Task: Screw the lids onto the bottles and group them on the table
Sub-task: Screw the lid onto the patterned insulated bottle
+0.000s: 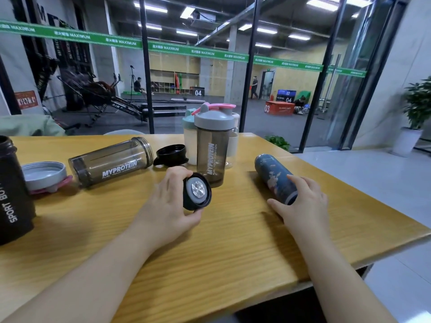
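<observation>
We see the left hand (171, 201) near the middle of the wooden table (210, 252), its grip closed around a black lid (197, 191) with a shiny metal inner disc, held tilted with the inside facing us. The right hand (300, 201) rests on the open end of a blue patterned bottle (274, 177), which lies on its side toward the table's right edge; its grip curls loosely over the bottle's mouth, fingers spread on the table beside it.

Toward the far edge stands a smoky MYPROTEIN shaker (212, 145) with a grey and pink lid already on, with a pale bottle with a teal lid (190, 136) just behind it. Left of these, another MYPROTEIN shaker (112, 162) lies on its side uncapped, a black lid (171, 155) just beside its mouth. A grey and pink lid (45, 176) lies upside down near the left edge, next to a black SPORT bottle (14, 192).
</observation>
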The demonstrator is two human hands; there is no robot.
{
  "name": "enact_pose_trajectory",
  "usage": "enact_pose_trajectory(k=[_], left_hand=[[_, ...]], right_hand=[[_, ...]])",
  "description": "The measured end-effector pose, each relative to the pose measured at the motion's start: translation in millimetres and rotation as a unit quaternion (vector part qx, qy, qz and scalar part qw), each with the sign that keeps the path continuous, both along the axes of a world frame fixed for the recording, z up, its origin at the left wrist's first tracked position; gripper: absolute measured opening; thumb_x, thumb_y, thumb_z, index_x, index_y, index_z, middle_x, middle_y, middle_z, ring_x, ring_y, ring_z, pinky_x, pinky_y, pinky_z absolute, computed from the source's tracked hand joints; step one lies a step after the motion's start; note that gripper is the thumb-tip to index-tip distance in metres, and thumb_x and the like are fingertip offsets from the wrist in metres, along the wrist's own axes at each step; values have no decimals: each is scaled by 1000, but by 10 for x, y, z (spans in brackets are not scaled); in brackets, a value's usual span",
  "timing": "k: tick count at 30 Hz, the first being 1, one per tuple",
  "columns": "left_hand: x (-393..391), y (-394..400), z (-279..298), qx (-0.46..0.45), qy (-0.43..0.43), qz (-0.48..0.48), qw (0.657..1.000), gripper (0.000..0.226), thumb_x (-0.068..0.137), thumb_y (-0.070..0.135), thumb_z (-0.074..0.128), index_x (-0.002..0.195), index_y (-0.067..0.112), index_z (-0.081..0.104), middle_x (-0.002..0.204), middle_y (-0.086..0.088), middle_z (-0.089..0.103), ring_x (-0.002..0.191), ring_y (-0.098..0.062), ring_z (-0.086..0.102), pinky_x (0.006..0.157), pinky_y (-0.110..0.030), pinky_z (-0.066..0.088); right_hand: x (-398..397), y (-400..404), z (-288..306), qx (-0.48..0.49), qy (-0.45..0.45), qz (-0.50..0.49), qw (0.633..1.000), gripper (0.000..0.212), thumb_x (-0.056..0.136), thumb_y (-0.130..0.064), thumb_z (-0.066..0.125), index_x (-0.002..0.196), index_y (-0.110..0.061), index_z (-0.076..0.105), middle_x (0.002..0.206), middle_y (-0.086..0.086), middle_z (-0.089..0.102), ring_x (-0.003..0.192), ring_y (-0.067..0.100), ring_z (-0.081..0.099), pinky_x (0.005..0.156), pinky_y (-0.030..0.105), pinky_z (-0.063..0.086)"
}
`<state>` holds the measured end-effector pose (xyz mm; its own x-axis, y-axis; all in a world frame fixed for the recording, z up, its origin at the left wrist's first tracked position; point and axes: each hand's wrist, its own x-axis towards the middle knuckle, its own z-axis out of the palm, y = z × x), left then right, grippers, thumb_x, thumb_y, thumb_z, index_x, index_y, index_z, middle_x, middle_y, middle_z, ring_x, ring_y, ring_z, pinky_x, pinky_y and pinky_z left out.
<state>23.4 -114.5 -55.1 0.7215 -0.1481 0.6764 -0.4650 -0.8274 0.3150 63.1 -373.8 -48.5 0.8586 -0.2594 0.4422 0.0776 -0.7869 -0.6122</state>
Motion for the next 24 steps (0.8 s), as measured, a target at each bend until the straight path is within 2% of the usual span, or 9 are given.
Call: enact_pose_trajectory(k=[2, 4, 7, 9, 11, 14, 17, 21, 24], left_hand=[[-7, -7, 0, 11, 20, 2, 1000, 68, 67, 51, 55, 124, 25, 28, 120, 12, 32, 116, -13, 42, 95, -23, 32], [-15, -14, -3, 26, 43, 0, 999, 70, 72, 41, 68, 127, 19, 32, 120, 12, 30, 118, -12, 41, 94, -15, 26], [-24, -16, -2, 30, 53, 1, 998, 69, 75, 32, 73, 129, 16, 33, 124, 8, 32, 119, -11, 40, 93, -12, 23], [-34, -12, 9, 15, 61, 8, 998, 69, 75, 33, 73, 129, 18, 32, 124, 8, 32, 118, -13, 41, 95, -18, 28], [-34, -3, 22, -14, 70, 13, 997, 70, 74, 32, 74, 128, 22, 30, 122, 10, 32, 116, -13, 42, 95, -22, 32], [-41, -1, 42, -87, 95, 21, 991, 71, 74, 29, 75, 121, 30, 22, 120, 9, 36, 114, -8, 40, 93, -18, 30], [-23, 0, 35, -129, 124, 24, 984, 68, 73, 29, 76, 110, 34, 18, 119, 5, 42, 113, -9, 43, 91, -18, 32], [-3, 9, 73, -205, 150, 7, 967, 64, 73, 26, 77, 109, 30, 25, 115, 9, 48, 109, -8, 51, 90, -21, 38], [-16, 16, 152, -296, 138, 2, 945, 57, 76, 20, 75, 112, 26, 30, 116, 2, 51, 106, -11, 54, 86, -22, 42]], right_hand=[[15, -14, -1, 23, 12, -8, 1000, 72, 73, -31, 79, 136, -27, 43, 141, 2, 38, 125, 27, 38, 103, 39, 36], [25, -26, -11, 53, 15, -11, 998, 73, 74, -29, 78, 137, -25, 41, 139, 4, 38, 122, 28, 43, 100, 41, 40], [13, -34, 3, 105, -6, -7, 994, 68, 78, -27, 74, 137, -20, 42, 131, 4, 43, 109, 20, 49, 89, 36, 44], [-15, -43, 32, 164, -16, -5, 986, 66, 78, -28, 74, 136, -18, 45, 128, 2, 48, 99, 12, 46, 81, 28, 39], [-52, -48, 57, 235, -23, -1, 972, 63, 78, -30, 73, 134, -18, 47, 123, 1, 53, 96, 11, 48, 79, 26, 37], [-112, -35, 82, 322, -55, -6, 945, 51, 82, -34, 67, 126, -19, 47, 112, 0, 56, 92, 15, 53, 75, 27, 38], [-149, -44, 85, 362, -94, -23, 927, 40, 87, -39, 57, 117, -19, 41, 109, 0, 55, 92, 21, 54, 75, 31, 39], [-166, -40, 87, 396, -125, -36, 909, 35, 80, -46, 53, 105, -24, 43, 91, -7, 54, 90, 25, 57, 82, 52, 51], [-187, -28, 100, 416, -128, -20, 900, 29, 75, -42, 55, 98, -25, 49, 85, -7, 54, 87, 26, 59, 78, 52, 53]])
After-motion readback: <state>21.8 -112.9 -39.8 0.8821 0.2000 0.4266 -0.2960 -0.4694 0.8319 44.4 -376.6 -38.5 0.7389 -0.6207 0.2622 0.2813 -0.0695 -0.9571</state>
